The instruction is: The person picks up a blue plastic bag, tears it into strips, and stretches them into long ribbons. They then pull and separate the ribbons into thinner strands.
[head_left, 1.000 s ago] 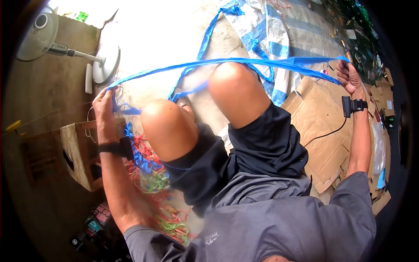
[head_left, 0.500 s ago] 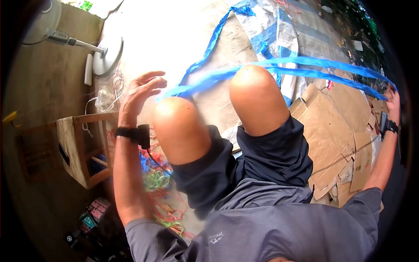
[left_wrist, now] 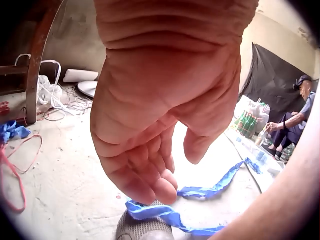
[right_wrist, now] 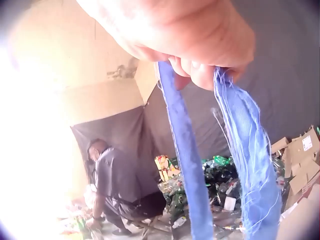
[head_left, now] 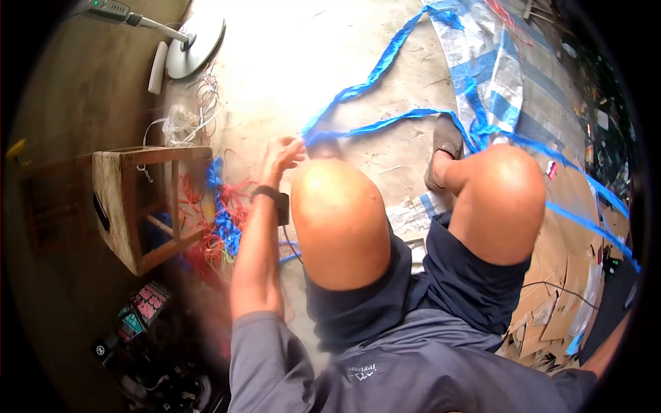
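A long blue woven strip (head_left: 385,62) with frayed edges runs over the floor, bends near the person's left knee and goes off to the right. My left hand (head_left: 281,157) is beside that knee, fingertips right at the bend. In the left wrist view the left thumb stands apart from loosely bent fingers (left_wrist: 150,172), and the strip (left_wrist: 212,189) passes just beyond them. My right hand (right_wrist: 200,37) is outside the head view. In its wrist view it grips two lengths of the strip (right_wrist: 187,145), which hang down from the curled fingers.
A blue-and-white striped sheet (head_left: 475,65) lies ahead on the floor. Flattened cardboard (head_left: 551,275) is at the right. To the left are a wooden frame (head_left: 113,206), tangled red and blue strands (head_left: 224,224) and a fan base (head_left: 200,51). Another person (right_wrist: 122,175) sits near piled bottles.
My left hand let go of the strip, opened and moved right toward the left knee. The right hand pulled its lengths rightward, out of the head view. The head view shifted left.
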A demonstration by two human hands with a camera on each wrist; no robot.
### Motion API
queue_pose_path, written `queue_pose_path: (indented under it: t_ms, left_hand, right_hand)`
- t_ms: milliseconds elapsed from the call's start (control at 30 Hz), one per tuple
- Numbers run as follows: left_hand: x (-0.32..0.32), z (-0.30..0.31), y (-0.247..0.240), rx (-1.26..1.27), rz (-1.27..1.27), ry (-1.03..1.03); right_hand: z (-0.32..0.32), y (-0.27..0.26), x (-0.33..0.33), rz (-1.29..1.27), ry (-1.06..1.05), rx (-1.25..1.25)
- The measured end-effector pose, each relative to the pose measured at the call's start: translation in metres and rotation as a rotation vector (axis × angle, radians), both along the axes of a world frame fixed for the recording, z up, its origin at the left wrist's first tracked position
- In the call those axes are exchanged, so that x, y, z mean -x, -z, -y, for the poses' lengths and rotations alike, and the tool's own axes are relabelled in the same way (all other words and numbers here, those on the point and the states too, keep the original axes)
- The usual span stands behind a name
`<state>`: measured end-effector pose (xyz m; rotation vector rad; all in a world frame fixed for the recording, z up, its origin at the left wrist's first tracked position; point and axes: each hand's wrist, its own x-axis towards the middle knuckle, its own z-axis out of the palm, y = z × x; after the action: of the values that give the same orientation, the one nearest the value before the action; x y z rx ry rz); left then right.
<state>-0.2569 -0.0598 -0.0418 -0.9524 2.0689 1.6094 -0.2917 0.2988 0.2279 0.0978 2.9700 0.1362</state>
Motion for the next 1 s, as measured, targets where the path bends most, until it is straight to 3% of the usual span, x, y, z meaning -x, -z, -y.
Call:
queue_pose_path:
  t_ms: [67,167,367,433,500,733,867,1000]
  left_hand:
    - [0.003,-0.007,0.017,0.134,0.035,0.039]
    - [0.008,-0.015,0.042,0.256,0.108,-0.003]
    - [0.013,-0.022,0.086,0.532,0.278,-0.158]
    - [0.011,-0.02,0.089,0.588,0.318,-0.219]
    - [0.011,-0.018,0.082,0.183,0.294,-0.355]
    - [-0.006,-0.014,0.155,0.403,0.038,-0.39]
    - [-0.005,-0.014,0.124,0.244,0.011,-0.349]
    - [0.005,-0.022,0.062,-0.226,-0.203,-0.531]
  right_hand:
    - [0.023,0.027,0.005,0.125,-0.012,0.071]
    - [0.005,0.052,0.012,0.214,-0.033,0.14]
    - [-0.091,0.115,0.015,0.364,0.046,0.329]
    - [-0.13,0.137,0.01,0.437,0.181,0.471]
    - [-0.166,0.144,0.008,0.498,0.298,0.578]
    - [-0.231,0.155,0.021,0.608,0.522,0.816]
    - [-0.247,0.155,0.026,0.625,0.592,0.926]
    - [-0.28,0.143,0.026,0.589,0.625,1.046]
